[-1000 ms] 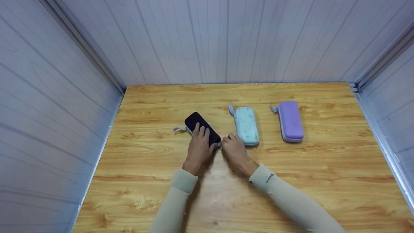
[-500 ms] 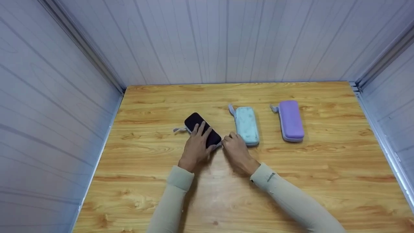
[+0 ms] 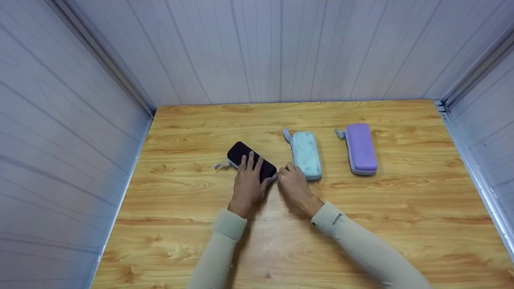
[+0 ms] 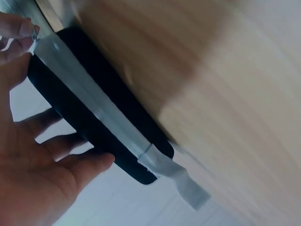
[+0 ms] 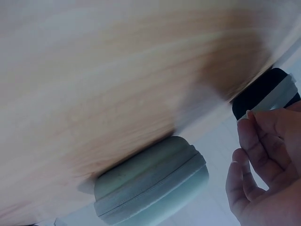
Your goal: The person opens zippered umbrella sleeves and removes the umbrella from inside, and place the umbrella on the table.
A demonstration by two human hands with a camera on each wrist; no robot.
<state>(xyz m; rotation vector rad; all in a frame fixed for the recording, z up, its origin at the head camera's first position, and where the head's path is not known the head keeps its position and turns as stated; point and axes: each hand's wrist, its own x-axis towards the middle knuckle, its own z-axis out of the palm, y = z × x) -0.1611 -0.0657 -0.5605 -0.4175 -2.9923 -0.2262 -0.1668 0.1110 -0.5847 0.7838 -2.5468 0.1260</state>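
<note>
Pressing the black case (image 4: 96, 106) to the worktop (image 3: 180, 192) with a spread left hand (image 3: 247, 183); pinching its zip pull (image 4: 35, 34) in the tight grip of the right hand (image 3: 295, 182). Apparently midway through zipping or unzipping; leaving untouched, beyond, a green case (image 3: 306, 154) and a purple case (image 3: 361, 147).

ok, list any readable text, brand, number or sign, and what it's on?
None readable.
Right sleeve: small dark mark, too small to tell if it's lettering.
Black case, mint case, purple case: no lettering visible on the sides that show.
</note>
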